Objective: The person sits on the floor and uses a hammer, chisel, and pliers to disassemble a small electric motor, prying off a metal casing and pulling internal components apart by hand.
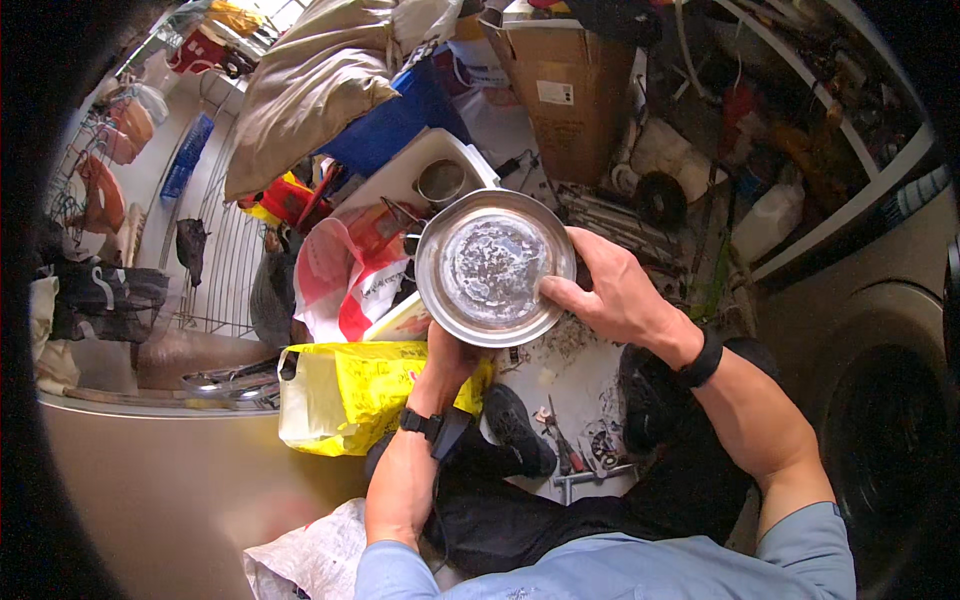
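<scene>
A round, shallow metal pan [492, 262] is held up in front of me, its flat middle blotched with white and grey stains. My right hand [610, 290] grips it by the right side, the thumb pressing on the face and the fingers behind the edge. Below the pan's lower left rim is my left hand [452, 355], holding it from underneath with its fingers mostly hidden. Just under that hand stands a yellow plastic bag [385, 385]. A white tub [468, 160] with a round metal tin [441, 181] sits behind the pan.
A red and white plastic bag [335, 285] lies left of the pan. Farther back are a cardboard box [575, 110] and a blue bin [400, 125] under beige cloth [310, 80]. Loose tools [565, 440] lie on the floor between my feet; a front-loading washer [890, 400] stands at right.
</scene>
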Motion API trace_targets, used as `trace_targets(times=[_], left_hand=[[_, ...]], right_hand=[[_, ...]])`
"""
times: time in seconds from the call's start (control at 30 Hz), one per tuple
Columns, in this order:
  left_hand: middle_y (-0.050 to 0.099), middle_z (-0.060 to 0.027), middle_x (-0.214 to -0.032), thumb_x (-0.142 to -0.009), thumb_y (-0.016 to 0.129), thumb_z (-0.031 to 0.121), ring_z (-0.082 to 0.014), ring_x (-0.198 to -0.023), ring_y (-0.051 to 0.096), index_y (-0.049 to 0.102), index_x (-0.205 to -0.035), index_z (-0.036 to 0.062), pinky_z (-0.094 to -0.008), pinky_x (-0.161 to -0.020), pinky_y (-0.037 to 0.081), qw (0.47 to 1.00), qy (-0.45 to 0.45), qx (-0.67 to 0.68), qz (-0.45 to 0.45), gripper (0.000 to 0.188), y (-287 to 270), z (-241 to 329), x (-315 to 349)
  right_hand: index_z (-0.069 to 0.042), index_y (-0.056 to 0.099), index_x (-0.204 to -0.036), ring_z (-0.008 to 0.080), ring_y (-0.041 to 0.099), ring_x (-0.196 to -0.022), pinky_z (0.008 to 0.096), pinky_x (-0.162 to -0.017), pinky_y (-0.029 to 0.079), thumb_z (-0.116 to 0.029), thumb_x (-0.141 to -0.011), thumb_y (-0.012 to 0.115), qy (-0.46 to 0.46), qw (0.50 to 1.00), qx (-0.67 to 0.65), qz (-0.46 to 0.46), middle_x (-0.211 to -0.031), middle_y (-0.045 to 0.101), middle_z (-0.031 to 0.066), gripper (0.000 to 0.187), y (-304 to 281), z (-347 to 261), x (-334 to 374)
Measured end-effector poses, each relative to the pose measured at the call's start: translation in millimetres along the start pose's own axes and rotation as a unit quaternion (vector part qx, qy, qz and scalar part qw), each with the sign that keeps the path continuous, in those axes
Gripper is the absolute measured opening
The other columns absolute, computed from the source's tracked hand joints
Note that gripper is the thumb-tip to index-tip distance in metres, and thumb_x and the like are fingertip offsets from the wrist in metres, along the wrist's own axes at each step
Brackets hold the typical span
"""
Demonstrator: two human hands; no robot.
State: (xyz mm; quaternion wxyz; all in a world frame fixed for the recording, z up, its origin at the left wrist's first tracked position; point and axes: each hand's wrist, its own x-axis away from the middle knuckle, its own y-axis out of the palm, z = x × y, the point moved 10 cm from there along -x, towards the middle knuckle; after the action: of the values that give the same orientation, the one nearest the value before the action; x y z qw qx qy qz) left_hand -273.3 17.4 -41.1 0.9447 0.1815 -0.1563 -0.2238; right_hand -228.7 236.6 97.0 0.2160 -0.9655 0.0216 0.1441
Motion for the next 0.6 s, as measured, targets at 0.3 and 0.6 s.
trace_targets(times=[0.3,0.6], left_hand=[[0.061,-0.0123,-0.142,-0.11,0.04,0.039,-0.0269,-0.125,0.064,0.047,-0.149,0.0064,-0.043,-0.104,0.055,0.997,-0.034,0.047,0.046,0.052,-2.2,-8.1,-6.2],[0.066,-0.0051,-0.135,-0.102,0.037,0.07,-0.02,-0.112,0.069,0.05,-0.149,0.0172,-0.0372,-0.076,0.058,0.991,-0.116,0.02,0.055,0.072,-8.2,-24.3,-10.2]], right_hand=[[0.005,0.053,-0.136,0.037,0.064,-0.118,0.0427,-0.104,0.049,-0.044,-0.08,0.085,0.036,0.999,0.004,-0.037,-0.125,0.065,0.0254,0.08,3.5,5.1,0.6],[0.008,0.055,-0.128,0.0369,0.064,-0.116,0.0424,-0.102,0.049,-0.043,-0.077,0.085,0.13,0.989,-0.046,-0.055,-0.121,0.065,0.0268,0.078,11.1,26.2,1.9]])
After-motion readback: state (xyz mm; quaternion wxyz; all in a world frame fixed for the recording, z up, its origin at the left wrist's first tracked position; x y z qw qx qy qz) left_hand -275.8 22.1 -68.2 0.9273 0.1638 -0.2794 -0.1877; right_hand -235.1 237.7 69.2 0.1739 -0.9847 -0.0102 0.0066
